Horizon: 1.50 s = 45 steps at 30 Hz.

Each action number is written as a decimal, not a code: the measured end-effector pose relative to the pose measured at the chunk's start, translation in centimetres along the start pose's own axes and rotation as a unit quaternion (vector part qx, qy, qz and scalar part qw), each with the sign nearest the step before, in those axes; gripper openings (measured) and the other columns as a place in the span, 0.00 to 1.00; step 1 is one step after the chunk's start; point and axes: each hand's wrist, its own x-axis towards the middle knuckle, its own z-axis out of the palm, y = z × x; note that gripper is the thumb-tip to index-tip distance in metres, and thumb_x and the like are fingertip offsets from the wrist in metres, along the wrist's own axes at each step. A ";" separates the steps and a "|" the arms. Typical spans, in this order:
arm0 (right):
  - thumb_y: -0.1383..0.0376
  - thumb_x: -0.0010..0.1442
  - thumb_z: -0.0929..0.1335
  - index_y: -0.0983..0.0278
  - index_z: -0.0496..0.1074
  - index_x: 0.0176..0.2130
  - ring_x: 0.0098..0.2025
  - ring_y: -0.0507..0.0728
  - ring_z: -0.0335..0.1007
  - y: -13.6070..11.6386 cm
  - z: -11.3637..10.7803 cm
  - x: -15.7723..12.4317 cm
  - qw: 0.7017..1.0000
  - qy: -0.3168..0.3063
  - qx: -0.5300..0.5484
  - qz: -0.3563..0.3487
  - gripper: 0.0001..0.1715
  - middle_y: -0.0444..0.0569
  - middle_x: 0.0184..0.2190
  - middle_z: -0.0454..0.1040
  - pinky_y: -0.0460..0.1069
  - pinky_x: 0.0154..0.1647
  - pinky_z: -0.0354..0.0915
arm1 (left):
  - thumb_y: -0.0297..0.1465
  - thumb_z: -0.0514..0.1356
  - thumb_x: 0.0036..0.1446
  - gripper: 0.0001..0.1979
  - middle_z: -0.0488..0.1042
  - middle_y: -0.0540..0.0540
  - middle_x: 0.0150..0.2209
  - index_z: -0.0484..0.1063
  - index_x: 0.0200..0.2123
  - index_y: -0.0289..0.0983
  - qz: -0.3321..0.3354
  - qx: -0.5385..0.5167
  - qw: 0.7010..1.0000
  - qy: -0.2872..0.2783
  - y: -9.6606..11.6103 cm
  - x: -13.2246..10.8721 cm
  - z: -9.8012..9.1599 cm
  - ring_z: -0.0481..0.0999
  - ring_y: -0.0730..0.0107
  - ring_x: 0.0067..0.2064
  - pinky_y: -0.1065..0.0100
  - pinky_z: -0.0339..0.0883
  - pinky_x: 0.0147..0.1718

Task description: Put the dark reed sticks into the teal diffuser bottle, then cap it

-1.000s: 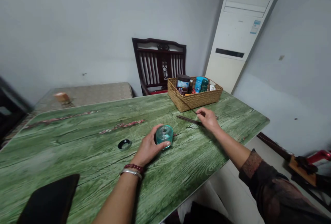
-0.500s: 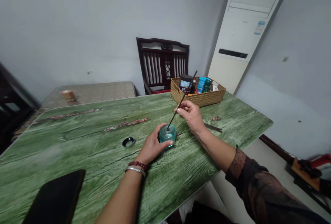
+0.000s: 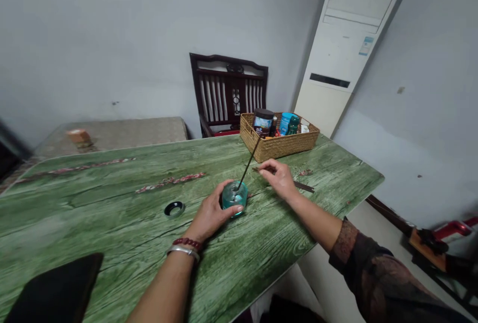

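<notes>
A small glass diffuser bottle (image 3: 234,198) of teal liquid stands on the green table. My left hand (image 3: 213,213) is wrapped around its side, thumb at the front. One dark reed stick (image 3: 249,162) leans up and to the right out of its neck, with no hand on it. To the right, my right hand (image 3: 278,177) is closed in a pinch over more dark reed sticks (image 3: 304,186). Stick ends show just past the fingertips; the middle is hidden under the hand. A black ring-shaped cap (image 3: 174,208) lies left of the bottle.
A wicker basket (image 3: 287,150) holding jars and bottles stands behind my right hand. A dark flat object (image 3: 56,288) lies at the near left of the table (image 3: 123,228). Beyond the table are a wooden chair (image 3: 231,89) and a white upright air conditioner (image 3: 343,54).
My right hand has let go of the reed stick, which has sunk lower in the bottle, and has moved down to the sticks on the table. The view has shifted slightly.
</notes>
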 end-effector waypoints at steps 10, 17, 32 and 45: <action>0.64 0.64 0.66 0.64 0.80 0.44 0.49 0.60 0.73 7.5 -6.4 -0.6 0.872 -0.124 -0.470 0.057 0.13 0.56 0.43 0.79 0.49 0.50 0.61 | 0.44 0.67 0.47 0.38 0.76 0.40 0.54 0.63 0.60 0.37 0.001 -0.006 1.000 0.003 -0.2 0.2 0.1 0.76 0.51 0.54 0.53 0.66 0.56; 0.64 0.63 0.67 0.63 0.79 0.43 0.49 0.60 0.72 7.6 -5.8 -0.9 0.859 -0.137 -0.489 0.070 0.11 0.56 0.43 0.79 0.49 0.51 0.60 | 0.43 0.68 0.46 0.39 0.74 0.38 0.54 0.61 0.59 0.38 -0.003 0.003 1.000 -0.002 0.2 -0.1 -0.1 0.74 0.49 0.55 0.49 0.65 0.57; 0.71 0.61 0.66 0.62 0.77 0.43 0.47 0.58 0.73 6.7 -5.3 -0.4 0.867 -0.155 -0.466 0.079 0.13 0.54 0.43 0.79 0.47 0.46 0.60 | 0.42 0.70 0.44 0.39 0.72 0.38 0.55 0.63 0.59 0.39 0.018 -0.002 1.000 0.002 0.0 -0.2 -1.2 0.72 0.49 0.56 0.49 0.63 0.58; 0.65 0.59 0.65 0.63 0.71 0.37 0.35 0.55 0.68 -0.3 -6.4 1.5 0.980 0.105 -0.158 -0.063 0.07 0.47 0.33 0.74 0.49 0.41 0.63 | 0.43 0.69 0.46 0.41 0.73 0.37 0.56 0.60 0.61 0.38 0.006 -0.009 1.000 -0.003 -0.2 -0.3 -0.9 0.73 0.48 0.56 0.50 0.64 0.58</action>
